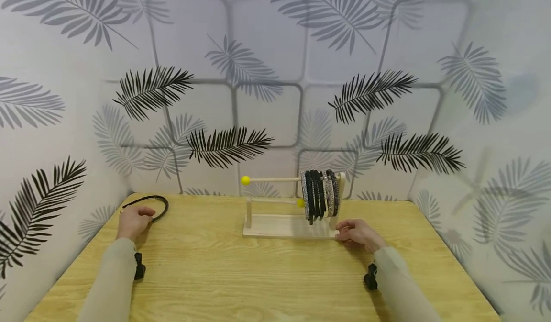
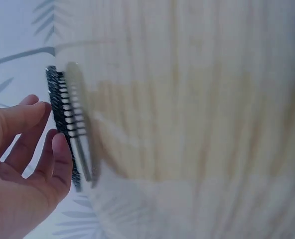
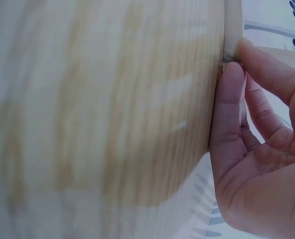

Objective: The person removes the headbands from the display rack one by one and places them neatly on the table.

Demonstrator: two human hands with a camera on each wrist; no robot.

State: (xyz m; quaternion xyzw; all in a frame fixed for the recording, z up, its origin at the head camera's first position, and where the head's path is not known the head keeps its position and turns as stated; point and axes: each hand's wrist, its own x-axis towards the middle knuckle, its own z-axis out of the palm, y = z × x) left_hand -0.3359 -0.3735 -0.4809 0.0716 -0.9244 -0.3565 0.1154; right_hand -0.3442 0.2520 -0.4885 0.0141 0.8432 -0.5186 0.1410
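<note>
Looks mostly done, I'd say: a bunch of black and sparkly headbands (image 1: 316, 195) hangs on the rack's (image 1: 267, 226) top rod, and one loose headband (image 2: 55, 92) is left on the bench (image 1: 236, 279), far left. That one's a slim dark arc with comb-like teeth. The left hand (image 1: 132, 222) is at it, fingers spaced, can't tell if gripping; the right hand (image 1: 359, 233) pinches the rack's base end.

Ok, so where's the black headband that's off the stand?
In the head view, the black headband lies near the table's far-left corner, by the person's left grip and left of the wooden stand.
</note>
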